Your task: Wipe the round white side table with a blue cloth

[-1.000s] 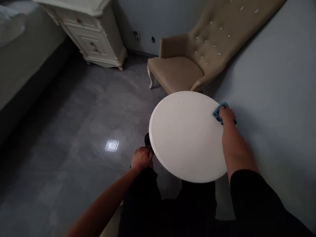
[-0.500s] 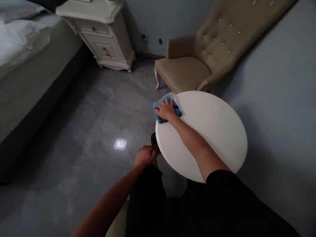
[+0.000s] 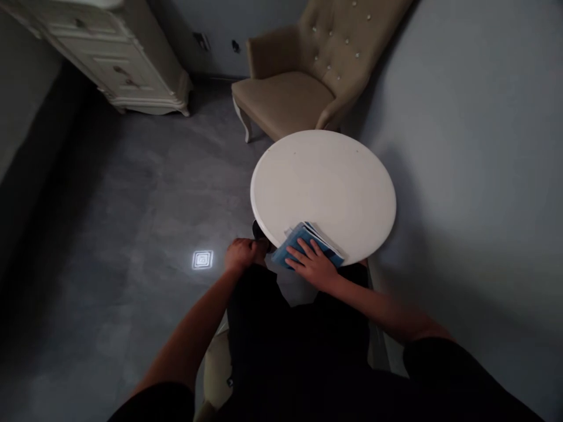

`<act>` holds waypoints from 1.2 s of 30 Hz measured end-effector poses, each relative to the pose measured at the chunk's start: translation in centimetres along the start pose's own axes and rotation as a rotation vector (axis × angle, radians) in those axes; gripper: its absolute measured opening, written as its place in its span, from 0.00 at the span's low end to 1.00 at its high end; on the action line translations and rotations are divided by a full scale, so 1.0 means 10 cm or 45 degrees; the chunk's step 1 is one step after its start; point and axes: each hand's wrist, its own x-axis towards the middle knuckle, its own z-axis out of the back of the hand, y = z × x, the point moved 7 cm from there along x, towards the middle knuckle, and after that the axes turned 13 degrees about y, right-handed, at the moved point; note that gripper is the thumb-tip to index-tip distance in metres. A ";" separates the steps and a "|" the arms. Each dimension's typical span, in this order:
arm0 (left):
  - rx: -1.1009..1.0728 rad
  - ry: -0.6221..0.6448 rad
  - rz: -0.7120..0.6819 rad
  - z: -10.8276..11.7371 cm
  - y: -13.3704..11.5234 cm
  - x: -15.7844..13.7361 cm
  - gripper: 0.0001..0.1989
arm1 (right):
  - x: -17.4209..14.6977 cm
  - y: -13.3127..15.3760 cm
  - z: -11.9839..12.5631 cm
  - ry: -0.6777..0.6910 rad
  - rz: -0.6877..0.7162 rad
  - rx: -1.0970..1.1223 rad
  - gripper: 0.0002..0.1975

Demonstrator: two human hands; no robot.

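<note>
My right hand [image 3: 314, 266] holds a folded blue cloth [image 3: 292, 243] down at the near edge of the round white table [image 3: 325, 181]. Its fingers are spread across the top, and part of the cloth hangs past the rim. The thumb and palm side are not fully visible. My left hand [image 3: 240, 255] rests over my left knee, left of the table, with nothing seen in it. Its fingers lie loosely bent on the knee, and their tips are partly hidden.
Behind the table stands a tan tufted armchair [image 3: 285, 99]. A white nightstand [image 3: 127, 58] is at the upper left, with the bed's side [image 3: 26, 105] beyond it. A grey wall [image 3: 475, 176] runs along the right. A bright square pattern [image 3: 203, 259] shows on the floor.
My right hand has brought the cloth from the table's far left edge back to its near edge. The left hand still lies on the knee. The whole view has shifted.
</note>
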 end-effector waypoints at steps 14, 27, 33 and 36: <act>0.012 -0.002 -0.068 0.07 -0.22 0.10 0.25 | -1.79 -2.40 0.22 -0.410 -1.380 0.176 0.38; -0.080 0.000 -0.113 0.18 -0.26 0.16 0.22 | -0.03 -4.81 1.49 -0.152 -1.729 0.255 0.37; -0.196 0.029 -0.104 0.24 -0.22 0.14 0.18 | 1.95 -4.53 1.65 -0.111 -1.303 0.075 0.35; -0.222 0.031 -0.092 0.22 -0.17 0.15 0.18 | 2.95 -3.88 1.59 -0.109 -0.951 0.109 0.35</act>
